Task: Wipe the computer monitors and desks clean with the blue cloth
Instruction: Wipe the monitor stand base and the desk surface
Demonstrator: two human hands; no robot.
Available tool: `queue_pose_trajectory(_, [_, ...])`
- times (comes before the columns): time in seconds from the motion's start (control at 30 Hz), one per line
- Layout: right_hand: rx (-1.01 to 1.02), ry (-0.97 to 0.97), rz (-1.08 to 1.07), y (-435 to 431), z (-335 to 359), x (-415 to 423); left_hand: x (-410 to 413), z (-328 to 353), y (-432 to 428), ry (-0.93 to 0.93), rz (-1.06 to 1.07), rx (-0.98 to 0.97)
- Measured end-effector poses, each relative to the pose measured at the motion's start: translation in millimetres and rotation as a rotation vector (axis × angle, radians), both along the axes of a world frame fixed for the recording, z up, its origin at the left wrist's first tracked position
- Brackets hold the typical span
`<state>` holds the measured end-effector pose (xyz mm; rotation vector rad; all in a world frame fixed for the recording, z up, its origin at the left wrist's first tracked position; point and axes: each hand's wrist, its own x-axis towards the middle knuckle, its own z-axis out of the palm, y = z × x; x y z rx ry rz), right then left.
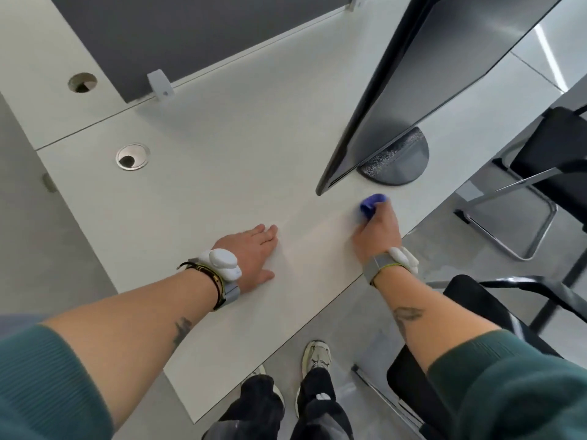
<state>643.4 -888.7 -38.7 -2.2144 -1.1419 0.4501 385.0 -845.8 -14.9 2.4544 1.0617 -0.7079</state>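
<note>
My right hand point(378, 233) grips the bunched blue cloth point(371, 206) and holds it down on the white desk point(222, 154), just in front of the monitor's lower corner. The dark monitor point(428, 68) stands on a round black base point(397, 160) at the right of the desk, screen off. My left hand point(254, 252) lies flat on the desk with straight fingers, a short way left of the cloth. The cloth is blurred.
A grey partition panel point(178, 36) runs along the back of the desk. Two round cable holes point(132, 156) point(82, 82) sit at the left. Black chairs with metal frames point(546, 160) point(444, 360) stand to the right, close to the desk edge.
</note>
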Motion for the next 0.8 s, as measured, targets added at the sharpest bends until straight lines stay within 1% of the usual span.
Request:
queue_pose_trajectory(0.03, [-0.024,-0.069,-0.001,3,2,-14,-13,3,-3,-0.034,0.011,0.038])
queue_pose_trajectory(0.07, [-0.051,-0.142,0.068,5,1,-41,-26,5,-4,-0.056,0.028,0.1])
queue_pose_trajectory(0.1, [-0.067,-0.148,0.212,4,-3,-77,-40,8,-5,-0.062,0.074,0.162])
queue_pose_trajectory(0.13, [-0.068,-0.119,0.434,-2,-11,-116,-55,11,-6,-0.064,0.137,0.211])
queue_pose_trajectory(0.2, [-0.038,-0.139,0.951,-28,-20,-189,-85,15,-7,-0.033,0.245,0.259])
queue_pose_trajectory(0.23, [-0.032,-0.183,1.153,-39,-23,-199,-92,13,-5,-0.015,0.273,0.269])
queue_pose_trajectory(0.27, [-0.037,-0.266,1.245,-43,-22,-197,-106,11,-7,-0.016,0.299,0.275])
queue_pose_trajectory(0.3, [-0.024,-0.372,1.218,-38,-20,-178,-117,8,-10,-0.028,0.316,0.27])
queue_pose_trajectory(0.33, [-0.044,-0.46,1.096,-28,-20,-153,-128,3,-13,-0.068,0.323,0.272])
queue_pose_trajectory(0.4, [-0.205,-0.49,0.683,-6,-22,-83,-138,-7,-23,-0.159,0.273,0.286])
queue_pose_trajectory(0.43, [-0.301,-0.455,0.465,4,-18,-53,-143,-9,-26,-0.201,0.274,0.307])
queue_pose_trajectory(0.47, [-0.357,-0.385,0.315,10,-14,-41,-151,-10,-29,-0.223,0.29,0.329])
queue_pose_trajectory(0.5, [-0.384,-0.342,0.232,13,-11,-50,-158,-9,-32,-0.218,0.32,0.327])
queue_pose_trajectory(0.53, [-0.333,-0.35,0.219,8,-11,-71,-155,-7,-32,-0.219,0.346,0.312])
queue_pose_trajectory(0.57, [-0.269,-0.37,0.347,-3,-15,-112,-161,-5,-34,-0.207,0.4,0.302])
queue_pose_trajectory(0.63, [-0.121,-0.363,0.798,-45,-21,-204,-172,1,-39,-0.205,0.544,0.251])
queue_pose_trajectory(0.67, [-0.059,-0.365,1.004,-66,-22,-236,-171,3,-36,-0.215,0.6,0.239])
queue_pose_trajectory(0.7, [-0.038,-0.359,1.172,-88,-23,-265,-177,7,-40,-0.196,0.645,0.242])
queue_pose_trajectory(0.73, [-0.025,-0.349,1.297,-101,-22,-283,-183,11,-42,-0.171,0.661,0.25])
queue_pose_trajectory(0.8, [-0.071,-0.346,1.397,-115,-24,-283,-187,13,-52,-0.112,0.624,0.243])
